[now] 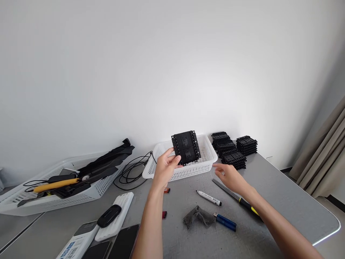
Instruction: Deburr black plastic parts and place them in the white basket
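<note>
My left hand point(165, 166) grips a square black plastic panel point(185, 146) by its lower left edge, thumb in front. The panel has toothed sides and is tilted up, facing me. Behind and below it is a white plastic basket point(192, 168) with slotted walls. My right hand point(228, 175) holds nothing; its fingers are loosely bent and apart, near the basket's front right corner. Just under this hand and forearm lies a file point(229, 189) with a black and yellow handle. Stacks of similar black panels point(233, 159) stand right of the basket.
On the grey table point(293, 208) lie a white marker point(208, 198), a grey cloth point(198, 217), a blue lighter point(225, 222) and a coiled black cable point(129, 176). To the left are a loaded white basket point(93, 194), a white power bank point(122, 205) and dark phones point(124, 241).
</note>
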A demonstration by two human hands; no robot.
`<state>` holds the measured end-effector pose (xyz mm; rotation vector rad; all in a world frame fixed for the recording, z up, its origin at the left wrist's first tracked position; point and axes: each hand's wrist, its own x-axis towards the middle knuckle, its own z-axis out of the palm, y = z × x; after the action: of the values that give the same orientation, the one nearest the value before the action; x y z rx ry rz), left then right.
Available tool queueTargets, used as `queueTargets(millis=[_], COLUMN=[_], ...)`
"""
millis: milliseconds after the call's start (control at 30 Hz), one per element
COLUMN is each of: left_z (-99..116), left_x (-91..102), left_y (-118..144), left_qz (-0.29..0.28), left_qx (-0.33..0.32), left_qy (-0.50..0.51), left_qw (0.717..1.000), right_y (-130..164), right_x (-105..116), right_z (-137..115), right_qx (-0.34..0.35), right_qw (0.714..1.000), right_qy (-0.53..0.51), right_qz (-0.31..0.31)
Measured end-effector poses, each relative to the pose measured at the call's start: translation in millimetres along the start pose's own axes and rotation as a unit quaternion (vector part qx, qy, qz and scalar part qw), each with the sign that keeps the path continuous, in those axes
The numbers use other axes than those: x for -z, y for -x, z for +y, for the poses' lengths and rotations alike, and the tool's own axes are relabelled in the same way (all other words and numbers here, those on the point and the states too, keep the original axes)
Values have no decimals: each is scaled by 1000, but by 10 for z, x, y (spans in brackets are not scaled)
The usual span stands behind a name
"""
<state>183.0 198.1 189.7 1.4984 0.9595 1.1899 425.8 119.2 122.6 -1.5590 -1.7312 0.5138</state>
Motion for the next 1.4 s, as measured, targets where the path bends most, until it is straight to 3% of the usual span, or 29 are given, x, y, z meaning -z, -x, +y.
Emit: queueTargets(millis=[133,300,533,733,900,1133,1267,1400], left_z=[-10,-18,-18,3,21,47,53,66], left_x=[22,27,32,51,60,44,47,53], left_y=[-10,-16,-7,18,23,38,47,51], left_qz=[-4,-12,-6,-9,-19,-18,-30,-28], left_qx=[-6,-16,-12,-2,-8,-2,-3,-4], left_qy=[-5,-7,-9,-26,-16,-5,2,6], left_qw=[1000,1000,1000,1000,1000,1000,1000,1000], right_y=[527,1150,1490,1480,1321,715,425,338], right_x=[-211,-505,-691,-681,-665,-728,-831,-909], right_z=[364,738,920,818,530,191,107,127], right_qx=[-34,9,28,57,81,13,-17,-26], right_qw=[992,979,967,961,973,967,953,947], right_qy=[105,154,172,192,205,252,285,293], right_qz=[57,137,188,188,72,-27,-98,-133])
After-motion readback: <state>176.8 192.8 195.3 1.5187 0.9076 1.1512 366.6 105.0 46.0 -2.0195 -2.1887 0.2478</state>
